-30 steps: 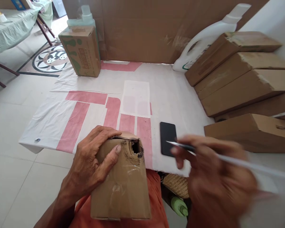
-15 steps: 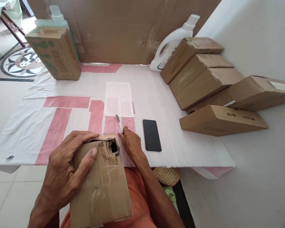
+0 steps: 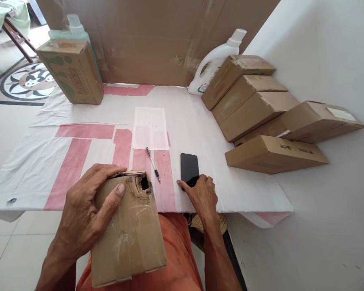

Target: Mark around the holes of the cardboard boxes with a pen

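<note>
Two hands in view: left hand (image 3: pixel 85 214) gripped a torn, taped cardboard box (image 3: pixel 129 228) on the lap, while right hand (image 3: pixel 202 196) rested fingers loosely spread on the black phone (image 3: pixel 189 166), holding nothing, beside a pen (image 3: pixel 153 164).

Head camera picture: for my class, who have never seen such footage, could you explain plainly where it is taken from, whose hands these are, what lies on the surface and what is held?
The camera sits on a person's head and looks forward and down, so both hands are that person's own. The left hand grips a worn cardboard box with a torn hole near its top, resting on the lap. The right hand reaches onto a white and pink sheet and touches the near end of a black phone. A pen lies loose between box and phone. Further back stand a green-printed box, a white jug and a row of leaning brown boxes.
</note>
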Available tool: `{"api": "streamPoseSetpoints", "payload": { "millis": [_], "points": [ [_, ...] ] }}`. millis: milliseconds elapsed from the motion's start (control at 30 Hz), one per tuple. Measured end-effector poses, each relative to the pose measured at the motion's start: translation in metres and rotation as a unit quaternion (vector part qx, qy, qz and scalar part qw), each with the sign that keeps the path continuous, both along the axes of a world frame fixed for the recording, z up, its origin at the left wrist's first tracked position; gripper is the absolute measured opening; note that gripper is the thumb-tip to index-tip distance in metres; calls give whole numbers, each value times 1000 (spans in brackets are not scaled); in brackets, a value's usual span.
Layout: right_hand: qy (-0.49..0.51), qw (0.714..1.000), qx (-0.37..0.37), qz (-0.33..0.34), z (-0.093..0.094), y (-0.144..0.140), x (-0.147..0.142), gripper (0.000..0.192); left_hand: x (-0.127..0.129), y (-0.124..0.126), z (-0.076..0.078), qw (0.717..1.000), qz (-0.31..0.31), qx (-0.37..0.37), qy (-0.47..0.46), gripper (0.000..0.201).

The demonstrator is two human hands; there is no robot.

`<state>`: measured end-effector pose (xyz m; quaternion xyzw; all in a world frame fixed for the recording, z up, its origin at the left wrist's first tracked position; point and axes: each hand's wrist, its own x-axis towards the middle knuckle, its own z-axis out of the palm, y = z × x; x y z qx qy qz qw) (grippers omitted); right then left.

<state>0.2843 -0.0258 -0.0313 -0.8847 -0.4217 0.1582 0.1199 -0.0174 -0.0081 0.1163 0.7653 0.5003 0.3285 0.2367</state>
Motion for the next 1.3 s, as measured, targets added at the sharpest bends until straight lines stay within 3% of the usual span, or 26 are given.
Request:
{"api": "streamPoseSetpoints", "payload": {
  "millis": [133, 267, 467, 567, 700, 800, 933, 1100, 1200, 1300],
  "points": [
    [69, 997, 15, -40, -3, 9, 8, 70, 0, 0, 0, 1000, 4, 1, 3, 24],
    [178, 981, 58, -43, -7, 6, 19, 49, 1, 2, 1, 1000, 2, -1, 0, 22],
    [373, 913, 141, -82, -3, -12, 26, 64, 1, 5, 0, 1000, -2, -8, -11, 23],
    [489, 850, 162, -107, 18, -25, 26, 68, 1, 5, 1, 1000, 3, -11, -7, 23],
    [632, 729, 230, -128, 61, -46, 16, 54, 3, 6, 1, 1000, 6, -13, -8, 24],
    [709, 659, 244, -51, 89, -56, -2, 40, 3, 7, 1, 1000, 10, -17, -7, 25],
    [803, 566, 181, 40, 109, -60, -31, 34, 2, 6, 0, 1000, 21, -21, -4, 27],
    [874, 470, 114, 40, 121, -64, -54, 56, 2, 4, 0, 999, 30, -29, -6, 28],
    [894, 439, 94, 10, 126, -67, -59, 75, 2, 5, 0, 999, 32, -35, -9, 29],
    [902, 418, 108, -3, 128, -69, -61, 74, 2, 7, 0, 999, 34, -41, -11, 30]
  ]
}}
